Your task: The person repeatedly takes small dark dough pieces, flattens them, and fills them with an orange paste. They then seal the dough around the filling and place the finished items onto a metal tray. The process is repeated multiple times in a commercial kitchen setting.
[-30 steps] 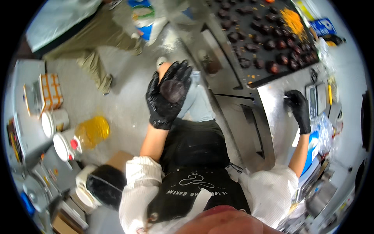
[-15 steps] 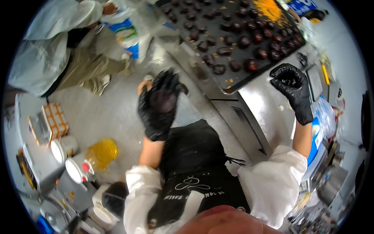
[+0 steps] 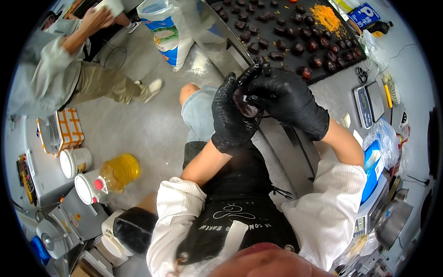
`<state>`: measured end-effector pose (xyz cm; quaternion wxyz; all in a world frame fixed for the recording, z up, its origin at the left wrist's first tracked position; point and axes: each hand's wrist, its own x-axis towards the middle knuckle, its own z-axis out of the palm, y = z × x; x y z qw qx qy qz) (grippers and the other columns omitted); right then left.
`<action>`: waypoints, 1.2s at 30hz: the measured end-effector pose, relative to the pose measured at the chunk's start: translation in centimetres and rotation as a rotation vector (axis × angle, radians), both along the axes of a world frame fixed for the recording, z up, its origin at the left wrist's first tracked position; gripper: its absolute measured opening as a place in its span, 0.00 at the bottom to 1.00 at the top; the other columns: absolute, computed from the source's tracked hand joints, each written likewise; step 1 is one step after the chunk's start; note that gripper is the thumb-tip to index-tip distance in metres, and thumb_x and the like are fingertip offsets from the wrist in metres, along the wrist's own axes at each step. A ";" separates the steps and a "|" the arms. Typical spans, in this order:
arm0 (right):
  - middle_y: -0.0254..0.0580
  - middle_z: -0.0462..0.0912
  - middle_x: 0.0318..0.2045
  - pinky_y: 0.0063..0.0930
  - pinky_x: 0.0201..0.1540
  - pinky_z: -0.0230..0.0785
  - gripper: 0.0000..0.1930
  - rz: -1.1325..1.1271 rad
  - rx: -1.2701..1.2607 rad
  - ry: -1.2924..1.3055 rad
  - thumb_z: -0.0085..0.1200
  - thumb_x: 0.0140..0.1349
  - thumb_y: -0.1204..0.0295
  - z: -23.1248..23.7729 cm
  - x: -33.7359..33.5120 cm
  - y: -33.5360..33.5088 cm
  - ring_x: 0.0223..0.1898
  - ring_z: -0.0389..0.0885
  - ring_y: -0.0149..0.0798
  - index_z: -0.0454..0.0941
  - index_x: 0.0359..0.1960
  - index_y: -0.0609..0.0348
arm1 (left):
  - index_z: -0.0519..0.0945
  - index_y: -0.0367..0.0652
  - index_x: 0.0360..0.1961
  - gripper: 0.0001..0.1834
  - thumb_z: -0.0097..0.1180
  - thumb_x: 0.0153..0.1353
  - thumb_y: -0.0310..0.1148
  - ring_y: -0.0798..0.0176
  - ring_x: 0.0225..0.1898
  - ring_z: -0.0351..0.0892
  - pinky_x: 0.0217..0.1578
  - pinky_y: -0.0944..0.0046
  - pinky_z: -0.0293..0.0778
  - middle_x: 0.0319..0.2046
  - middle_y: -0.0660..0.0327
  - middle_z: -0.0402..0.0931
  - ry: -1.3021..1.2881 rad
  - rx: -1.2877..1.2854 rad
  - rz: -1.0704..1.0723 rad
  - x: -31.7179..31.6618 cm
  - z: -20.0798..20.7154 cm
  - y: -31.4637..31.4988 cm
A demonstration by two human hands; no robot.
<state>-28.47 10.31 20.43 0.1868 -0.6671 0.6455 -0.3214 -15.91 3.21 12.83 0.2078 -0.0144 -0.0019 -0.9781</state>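
Note:
Both hands wear black gloves and meet in front of me, just off the near edge of the black tray (image 3: 272,59). My left hand (image 3: 233,111) is cupped around a glossy dark brown, dough-like piece (image 3: 245,105), which lies against its palm. From the right, my right hand (image 3: 288,99) reaches over with fingers pinched together, pressing a small white piece (image 3: 246,98) against the dark one. Some of its fingertips are hidden behind the left fingers. Many dark, shiny lumps and balls (image 3: 305,72) sit on the tray, with a heap of orange shreds (image 3: 325,17).
At right are a digital scale (image 3: 364,105), a yellow-handled tool (image 3: 387,95) and plastic bags (image 3: 385,138). A large sack (image 3: 167,34) stands on the floor beyond. To the left are an oil jug (image 3: 119,173), white buckets (image 3: 76,162) and a person (image 3: 60,60) holding something white.
My hands were apart; the right has swung left from beside the tray, and the left has moved right to meet it. The other person's hands have moved away from the sack.

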 end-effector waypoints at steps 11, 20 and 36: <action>0.44 0.82 0.37 0.31 0.38 0.73 0.21 -0.033 -0.283 0.122 0.59 0.54 0.80 -0.5 -7.4 1.9 0.34 0.82 0.38 0.79 0.51 0.51 | 0.65 0.37 0.61 0.27 0.47 0.65 0.40 0.48 0.65 0.61 0.62 0.51 0.61 0.63 0.47 0.62 -0.187 0.110 0.070 -0.4 0.5 -0.7; 0.49 0.84 0.39 0.31 0.45 0.73 0.17 -0.699 0.065 0.516 0.59 0.50 0.74 -4.1 -37.8 1.7 0.39 0.83 0.43 0.81 0.45 0.60 | 0.68 0.39 0.59 0.23 0.49 0.64 0.35 0.52 0.64 0.62 0.64 0.51 0.59 0.62 0.49 0.64 -0.330 0.158 0.201 -1.7 1.5 -2.8; 0.47 0.83 0.43 0.30 0.46 0.72 0.22 -0.585 0.128 0.417 0.63 0.51 0.68 -7.7 -46.5 -5.0 0.41 0.82 0.40 0.79 0.51 0.53 | 0.75 0.39 0.52 0.21 0.50 0.61 0.40 0.51 0.55 0.73 0.55 0.50 0.69 0.51 0.53 0.75 -0.558 0.186 0.298 -4.5 0.0 -7.5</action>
